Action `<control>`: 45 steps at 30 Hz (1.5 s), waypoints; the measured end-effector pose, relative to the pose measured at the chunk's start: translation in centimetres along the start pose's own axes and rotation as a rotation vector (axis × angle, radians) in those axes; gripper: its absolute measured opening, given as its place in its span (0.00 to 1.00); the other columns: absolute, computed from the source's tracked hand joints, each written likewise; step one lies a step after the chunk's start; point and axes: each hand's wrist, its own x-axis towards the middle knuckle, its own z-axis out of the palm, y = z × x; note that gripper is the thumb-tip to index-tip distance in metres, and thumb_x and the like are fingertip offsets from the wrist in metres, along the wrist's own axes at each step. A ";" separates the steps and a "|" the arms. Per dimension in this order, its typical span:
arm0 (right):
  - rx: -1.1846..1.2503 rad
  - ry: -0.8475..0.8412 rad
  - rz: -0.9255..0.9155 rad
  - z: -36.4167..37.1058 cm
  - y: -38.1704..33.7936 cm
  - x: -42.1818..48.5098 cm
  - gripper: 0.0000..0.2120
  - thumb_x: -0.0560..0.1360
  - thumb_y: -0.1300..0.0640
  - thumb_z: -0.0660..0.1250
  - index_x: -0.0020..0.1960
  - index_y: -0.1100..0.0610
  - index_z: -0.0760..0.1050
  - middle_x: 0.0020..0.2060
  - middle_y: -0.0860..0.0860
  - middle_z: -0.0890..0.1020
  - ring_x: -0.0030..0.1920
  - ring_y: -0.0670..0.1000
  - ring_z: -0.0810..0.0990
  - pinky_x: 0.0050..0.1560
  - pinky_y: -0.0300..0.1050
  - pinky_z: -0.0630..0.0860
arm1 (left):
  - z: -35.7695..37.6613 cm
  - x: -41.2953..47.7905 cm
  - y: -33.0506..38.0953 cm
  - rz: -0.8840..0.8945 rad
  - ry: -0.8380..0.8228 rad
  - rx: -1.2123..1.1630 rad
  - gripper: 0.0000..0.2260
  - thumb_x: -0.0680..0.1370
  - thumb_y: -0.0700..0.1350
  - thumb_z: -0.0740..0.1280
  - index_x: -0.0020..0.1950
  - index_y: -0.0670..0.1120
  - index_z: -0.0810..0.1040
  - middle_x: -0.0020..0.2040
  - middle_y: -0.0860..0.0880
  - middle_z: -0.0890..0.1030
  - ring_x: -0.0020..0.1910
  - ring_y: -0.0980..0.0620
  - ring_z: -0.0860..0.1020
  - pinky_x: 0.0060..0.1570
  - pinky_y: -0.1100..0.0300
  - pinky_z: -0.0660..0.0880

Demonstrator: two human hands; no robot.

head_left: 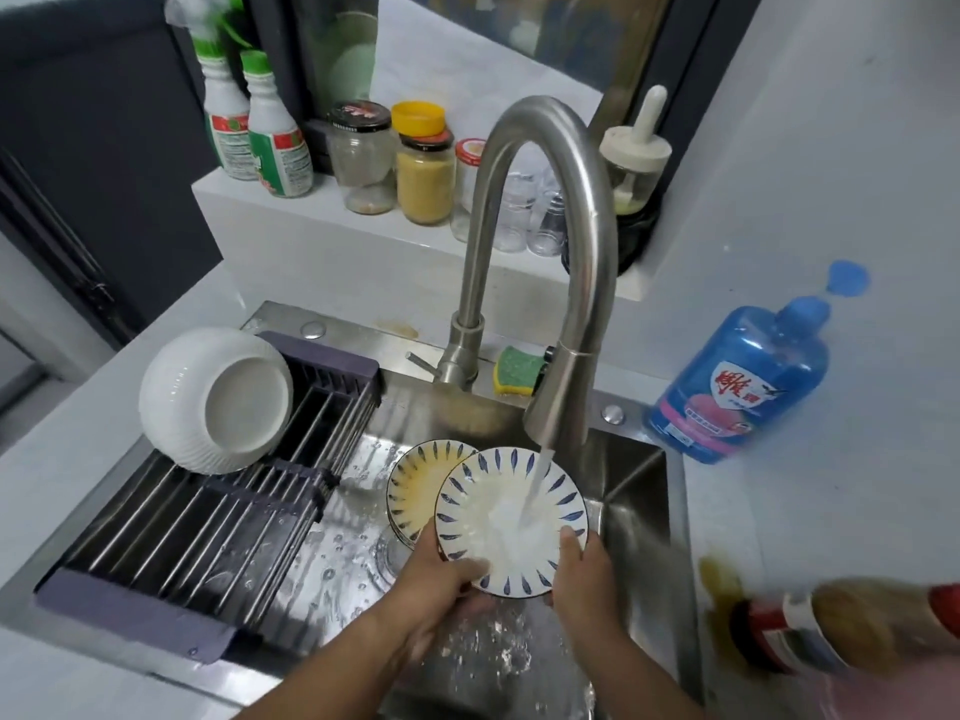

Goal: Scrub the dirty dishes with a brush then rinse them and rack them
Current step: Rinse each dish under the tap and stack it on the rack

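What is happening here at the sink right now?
A person is rinsing a plate under the running tap. The left hand and the right hand hold it by its near rim, tilted into the water. A second plate, with yellow stains, lies behind it in the sink. One white bowl is already on the rack, tipped with its base towards the camera. No brush is in view.

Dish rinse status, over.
Rinsing: left hand and right hand grip the blue-leaf plate under the running faucet. Yellow-stained second plate behind it. One white bowl on the rack.
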 end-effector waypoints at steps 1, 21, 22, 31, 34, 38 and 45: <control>0.030 -0.009 0.007 -0.1 0.0 -0.1 0.07 0.84 0.54 0.61 0.55 0.54 0.75 0.51 0.54 0.84 0.50 0.57 0.82 0.53 0.54 0.80 | 0.2 -0.1 0.0 0.018 0.004 -0.032 0.24 0.76 0.25 0.65 0.64 0.50 0.74 0.55 0.44 0.86 0.50 0.38 0.86 0.47 0.38 0.83; 0.055 -0.043 0.037 -1.1 -2.9 -2.3 0.10 0.83 0.57 0.54 0.56 0.57 0.73 0.39 0.60 0.83 0.19 0.52 0.75 0.25 0.43 0.71 | -1.3 -1.1 -0.3 0.485 0.127 0.610 0.28 0.81 0.55 0.64 0.80 0.61 0.59 0.77 0.55 0.68 0.76 0.51 0.67 0.75 0.45 0.67; 0.042 -0.049 0.061 -1.3 -3.1 -2.3 0.10 0.83 0.57 0.54 0.56 0.58 0.73 0.37 0.60 0.83 0.19 0.52 0.75 0.25 0.42 0.71 | -1.5 -1.3 -0.4 0.536 0.149 0.766 0.26 0.82 0.59 0.61 0.80 0.59 0.61 0.82 0.55 0.60 0.80 0.52 0.59 0.78 0.46 0.61; -0.041 -0.239 0.269 -3.1 -6.1 -1.7 0.15 0.79 0.64 0.53 0.47 0.67 0.78 0.27 0.61 0.81 0.19 0.50 0.69 0.23 0.35 0.62 | -3.3 -2.8 3.3 0.774 -0.168 1.468 0.23 0.79 0.58 0.68 0.74 0.65 0.70 0.76 0.65 0.66 0.77 0.60 0.63 0.79 0.58 0.53; -0.066 -0.295 0.257 -3.5 -7.5 -1.1 0.18 0.82 0.56 0.55 0.49 0.67 0.79 0.29 0.60 0.81 0.20 0.49 0.70 0.23 0.36 0.63 | -2.5 -2.5 4.6 0.856 -0.158 1.392 0.15 0.81 0.54 0.65 0.68 0.64 0.75 0.62 0.60 0.83 0.57 0.53 0.81 0.56 0.63 0.73; -0.134 -0.268 0.202 -3.5 -9.8 -0.1 0.31 0.81 0.35 0.57 0.51 0.62 0.80 0.35 0.55 0.81 0.30 0.51 0.75 0.31 0.41 0.70 | -1.6 -2.9 5.7 0.619 -0.203 1.100 0.09 0.80 0.51 0.68 0.59 0.61 0.76 0.47 0.53 0.84 0.44 0.53 0.81 0.45 0.59 0.74; -0.241 -0.107 -0.260 0.5 -9.6 -2.4 0.26 0.82 0.39 0.55 0.72 0.55 0.71 0.70 0.57 0.71 0.68 0.59 0.73 0.69 0.53 0.69 | 0.8 -5.1 6.3 0.307 -0.278 0.379 0.12 0.80 0.35 0.69 0.62 0.46 0.79 0.53 0.42 0.86 0.51 0.39 0.85 0.47 0.44 0.83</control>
